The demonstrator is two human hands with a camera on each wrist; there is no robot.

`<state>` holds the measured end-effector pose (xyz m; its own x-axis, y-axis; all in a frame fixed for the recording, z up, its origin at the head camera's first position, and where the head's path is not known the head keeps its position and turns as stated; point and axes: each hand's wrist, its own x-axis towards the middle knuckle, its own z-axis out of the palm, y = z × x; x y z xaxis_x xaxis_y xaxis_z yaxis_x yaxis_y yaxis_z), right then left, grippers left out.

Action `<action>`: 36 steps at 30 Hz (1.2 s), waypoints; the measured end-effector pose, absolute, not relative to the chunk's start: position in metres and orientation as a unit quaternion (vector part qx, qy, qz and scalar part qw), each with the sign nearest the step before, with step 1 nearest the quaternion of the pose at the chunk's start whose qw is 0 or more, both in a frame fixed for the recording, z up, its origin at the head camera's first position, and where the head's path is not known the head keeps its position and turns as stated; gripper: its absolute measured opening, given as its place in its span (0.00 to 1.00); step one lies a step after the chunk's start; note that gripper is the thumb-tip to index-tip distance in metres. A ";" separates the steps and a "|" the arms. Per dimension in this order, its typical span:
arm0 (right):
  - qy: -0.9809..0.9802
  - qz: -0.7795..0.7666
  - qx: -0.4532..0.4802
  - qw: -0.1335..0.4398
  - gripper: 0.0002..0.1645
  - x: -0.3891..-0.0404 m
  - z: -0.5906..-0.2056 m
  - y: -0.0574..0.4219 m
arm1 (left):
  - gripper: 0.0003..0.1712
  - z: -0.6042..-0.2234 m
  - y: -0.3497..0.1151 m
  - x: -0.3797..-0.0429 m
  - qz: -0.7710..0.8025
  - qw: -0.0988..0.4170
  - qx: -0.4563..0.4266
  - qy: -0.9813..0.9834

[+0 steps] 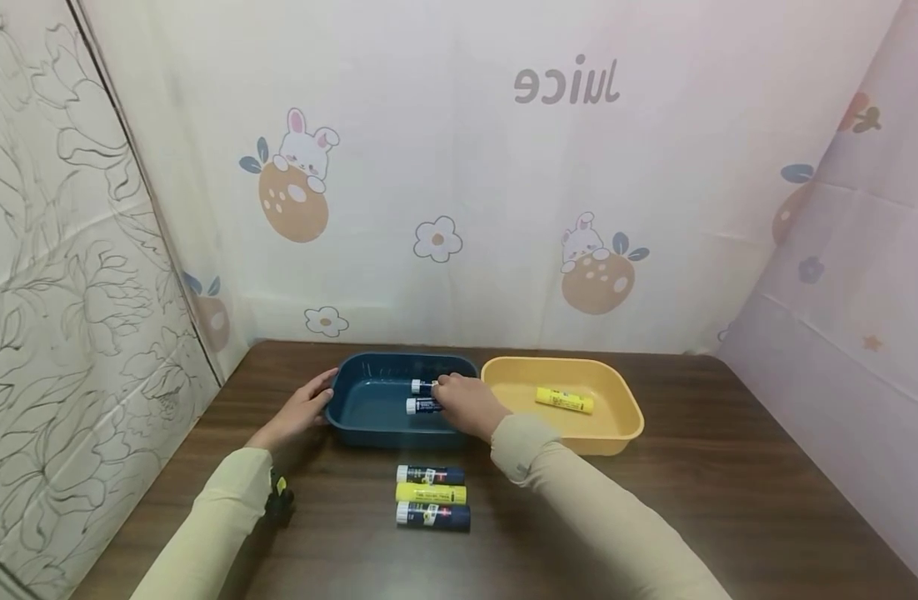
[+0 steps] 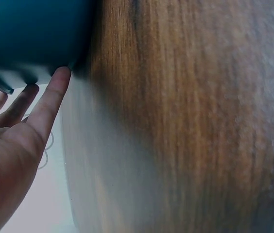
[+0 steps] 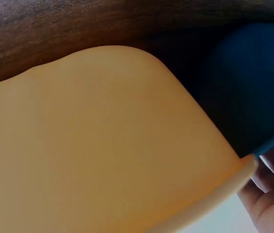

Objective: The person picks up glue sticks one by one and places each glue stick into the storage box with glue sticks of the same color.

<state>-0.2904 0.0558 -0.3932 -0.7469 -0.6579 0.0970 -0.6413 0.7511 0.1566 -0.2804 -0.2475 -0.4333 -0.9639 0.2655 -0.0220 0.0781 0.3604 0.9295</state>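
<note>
The blue tray [image 1: 408,437] has two dark blue, white-capped glue sticks in it, a rear one [image 1: 423,387] and a front one [image 1: 421,406]. Over its right part, my right hand [image 1: 470,407] holds a glue stick by its right end, apparently the front one; the hand hides where its fingertips meet it. In the right wrist view only part of that hand [image 3: 273,194] shows, beyond the tray rims. With extended fingers my left hand [image 1: 300,410] touches the blue tray's left end; in the left wrist view those fingers [image 2: 52,99] lie against its outer wall.
A yellow tray [image 1: 630,417] stands right of the blue one, holding a yellow glue stick [image 1: 564,400]. In front lie a dark blue glue stick [image 1: 431,475], a yellow one [image 1: 431,493] and another dark blue one [image 1: 433,516]. A printed curtain [image 1: 459,167] hangs behind the wooden table [image 1: 579,517].
</note>
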 end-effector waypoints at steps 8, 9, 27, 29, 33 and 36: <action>-0.943 -0.052 0.322 0.067 0.18 -0.300 -0.400 0.054 | 0.29 -0.433 -0.247 -0.282 0.567 0.093 0.103 0.812; -0.944 -0.052 0.319 0.064 0.17 -0.301 -0.401 0.054 | 0.29 -0.434 -0.247 -0.282 0.568 0.093 0.104 0.811; -0.955 -0.028 0.292 0.042 0.16 -0.310 -0.414 0.050 | 0.29 -0.434 -0.247 -0.279 0.569 0.088 0.109 0.810; -0.955 -0.029 0.291 0.042 0.16 -0.310 -0.415 0.049 | 0.29 -0.434 -0.247 -0.279 0.568 0.090 0.109 0.811; -0.956 -0.025 0.289 0.037 0.16 -0.310 -0.416 0.048 | 0.29 -0.434 -0.247 -0.279 0.569 0.091 0.105 0.810; -0.957 -0.020 0.287 0.032 0.16 -0.311 -0.416 0.047 | 0.29 -0.435 -0.247 -0.280 0.569 0.090 0.103 0.811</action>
<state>-0.3107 0.0472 -0.4161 -0.8333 -0.5506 0.0500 -0.5481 0.8345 0.0566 -0.2801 -0.2473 -0.4348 -0.9626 0.2693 -0.0283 0.0650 0.3312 0.9413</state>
